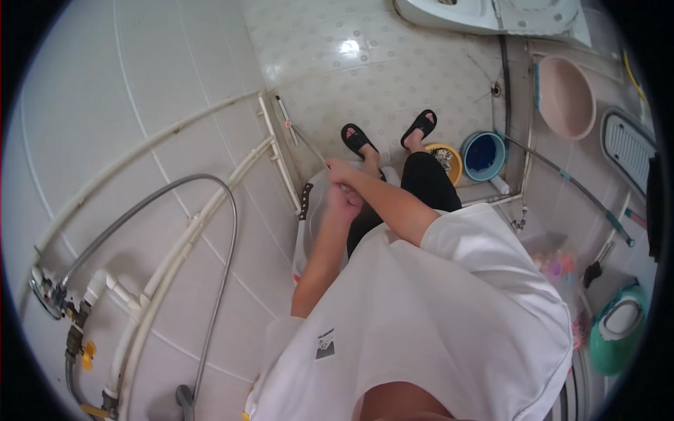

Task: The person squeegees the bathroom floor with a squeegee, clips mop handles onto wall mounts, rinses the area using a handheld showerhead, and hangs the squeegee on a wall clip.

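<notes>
A floor squeegee [307, 145] with a thin pale handle reaches from my hands toward the left wall. Its narrow black-and-white head [286, 119] lies against the corner where wall and floor meet. My right hand [340, 172] is closed around the handle, farther forward. Just behind it, my left hand [345, 201] is closed too, close under the right forearm; the handle's end is hidden by the hands. Below them stands a whitish plastic tub or stool [303, 235] with a brown perforated edge, partly covered by my arm.
Pipes [175, 245] and a shower hose [234, 217] run along the left wall. Right of my slippered feet stand a yellow basin [456, 168] and a blue bucket [500, 151]. A pink basin [567, 98] and a pole [583, 188] are along the right wall. A squat toilet [456, 17] lies ahead.
</notes>
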Available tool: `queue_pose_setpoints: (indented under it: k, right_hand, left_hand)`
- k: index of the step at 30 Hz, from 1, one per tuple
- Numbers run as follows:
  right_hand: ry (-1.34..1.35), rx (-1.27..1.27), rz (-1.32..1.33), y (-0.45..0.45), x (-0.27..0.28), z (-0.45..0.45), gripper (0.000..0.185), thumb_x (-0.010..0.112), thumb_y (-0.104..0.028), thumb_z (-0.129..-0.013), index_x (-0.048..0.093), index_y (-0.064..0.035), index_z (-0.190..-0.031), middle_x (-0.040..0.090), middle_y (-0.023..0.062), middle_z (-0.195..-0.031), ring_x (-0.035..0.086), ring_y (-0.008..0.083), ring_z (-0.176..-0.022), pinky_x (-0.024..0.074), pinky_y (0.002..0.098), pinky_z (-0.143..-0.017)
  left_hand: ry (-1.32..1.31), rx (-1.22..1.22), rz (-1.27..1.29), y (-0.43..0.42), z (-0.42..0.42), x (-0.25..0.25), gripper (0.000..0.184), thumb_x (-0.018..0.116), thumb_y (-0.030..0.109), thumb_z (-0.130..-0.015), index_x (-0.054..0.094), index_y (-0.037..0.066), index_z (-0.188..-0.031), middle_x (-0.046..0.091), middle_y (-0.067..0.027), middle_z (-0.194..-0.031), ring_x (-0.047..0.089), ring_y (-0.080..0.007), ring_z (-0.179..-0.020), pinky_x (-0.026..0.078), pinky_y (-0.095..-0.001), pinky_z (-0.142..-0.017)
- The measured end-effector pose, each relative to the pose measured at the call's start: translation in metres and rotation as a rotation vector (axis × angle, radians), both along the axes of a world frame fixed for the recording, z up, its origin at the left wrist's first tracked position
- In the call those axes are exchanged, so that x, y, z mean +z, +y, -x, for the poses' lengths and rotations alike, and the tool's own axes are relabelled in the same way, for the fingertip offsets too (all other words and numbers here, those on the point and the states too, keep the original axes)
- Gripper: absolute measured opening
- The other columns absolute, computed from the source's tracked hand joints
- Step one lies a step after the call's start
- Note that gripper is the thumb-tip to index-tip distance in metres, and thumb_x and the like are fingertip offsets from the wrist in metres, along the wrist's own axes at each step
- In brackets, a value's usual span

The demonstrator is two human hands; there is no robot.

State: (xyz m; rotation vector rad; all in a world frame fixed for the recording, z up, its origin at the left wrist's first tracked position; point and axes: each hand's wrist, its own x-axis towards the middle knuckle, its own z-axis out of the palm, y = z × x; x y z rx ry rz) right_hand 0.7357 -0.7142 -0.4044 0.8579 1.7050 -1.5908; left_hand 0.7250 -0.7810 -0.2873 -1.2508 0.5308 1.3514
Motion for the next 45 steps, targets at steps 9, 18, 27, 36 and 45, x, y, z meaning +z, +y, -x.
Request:
queue_pose_setpoints:
  k: [9,18,27,36,45]
  right_hand:
    - [-0.038,-0.091,-0.068,0.135,0.038,-0.107,0.032,0.06,-0.015,-0.072,0.068,-0.0011,-0.1,0.068,0.0238,-0.093,0.068,0.0372,-0.088,0.0531,0.0438,-0.075]
    - [0.019,-0.177,-0.318,0.274,0.03,-0.279,0.033,0.058,-0.014,-0.073,0.069,-0.0048,-0.102,0.068,0.0235,-0.086,0.069,0.0363,-0.08,0.0532,0.0431,-0.069]
    - [-0.224,-0.438,-0.116,0.377,0.079,-0.38,0.028,0.061,-0.011,-0.072,0.07,-0.0053,-0.098,0.068,0.0207,-0.082,0.068,0.0345,-0.076,0.053,0.0423,-0.07]
    - [-0.243,-0.721,-0.128,0.366,0.065,-0.377,0.038,0.067,-0.016,-0.071,0.068,-0.002,-0.106,0.069,0.0212,-0.09,0.068,0.0319,-0.082,0.0524,0.04,-0.072]
    - [-0.046,-1.921,0.488,0.322,0.103,-0.212,0.063,0.054,-0.008,-0.094,0.025,-0.0083,-0.15,0.06,0.012,-0.093,0.063,0.0215,-0.076,0.0561,0.0374,-0.067]
  left_hand:
    - [-0.055,-0.092,0.015,0.129,-0.104,0.007,0.042,0.038,0.052,-0.101,0.046,0.015,-0.082,0.037,0.0054,-0.06,0.035,-0.007,-0.043,0.026,-0.0215,-0.036]
    - [-0.086,-0.3,-0.01,0.28,-0.248,0.027,0.053,0.036,0.063,-0.098,0.042,0.015,-0.078,0.035,0.006,-0.06,0.031,-0.0068,-0.043,0.023,-0.0217,-0.038]
    - [-0.174,-0.405,-0.11,0.37,-0.34,0.041,0.046,0.042,0.052,-0.099,0.042,0.015,-0.073,0.035,0.0061,-0.058,0.03,-0.0065,-0.042,0.023,-0.0218,-0.039]
    - [-0.292,-0.648,-0.133,0.375,-0.306,0.042,0.045,0.042,0.053,-0.1,0.042,0.016,-0.075,0.034,0.0071,-0.059,0.029,-0.0058,-0.042,0.021,-0.0204,-0.038]
    - [0.463,-1.645,-0.257,0.37,-0.105,0.057,0.028,0.041,0.041,-0.103,0.055,0.018,-0.109,0.043,0.0025,-0.062,0.035,-0.0084,-0.044,0.03,-0.0249,-0.039]
